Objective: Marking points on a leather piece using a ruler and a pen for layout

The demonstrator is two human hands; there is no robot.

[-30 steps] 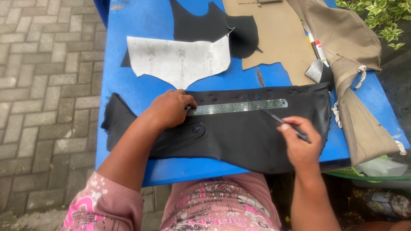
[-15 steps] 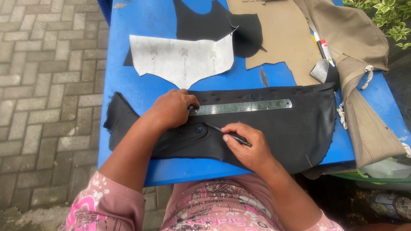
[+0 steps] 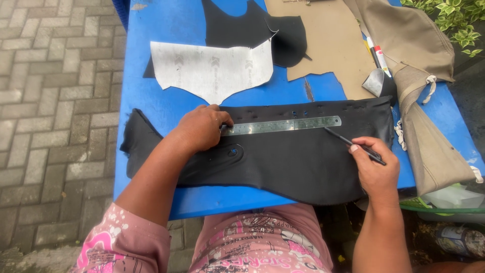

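A long piece of black fabric [image 3: 293, 162] lies flat across the near part of the blue table [image 3: 166, 25]. On it rests a metal ruler [image 3: 283, 125], lying left to right. My left hand [image 3: 199, 129] presses down on the ruler's left end. My right hand [image 3: 374, 167] grips a thin dark pencil [image 3: 353, 145] whose tip touches the fabric just below the ruler's right end.
A white paper pattern [image 3: 212, 68] lies further back, with another black cut piece [image 3: 242, 25] and a tan pattern sheet [image 3: 328, 45] behind it. Tan cloth [image 3: 419, 81] hangs over the table's right edge, markers [image 3: 376, 53] beside it. Brick paving is left; plants are far right.
My right hand slid the pencil leftward along the ruler half a second ago and is now back at the ruler's right end. My left hand has kept holding the ruler.
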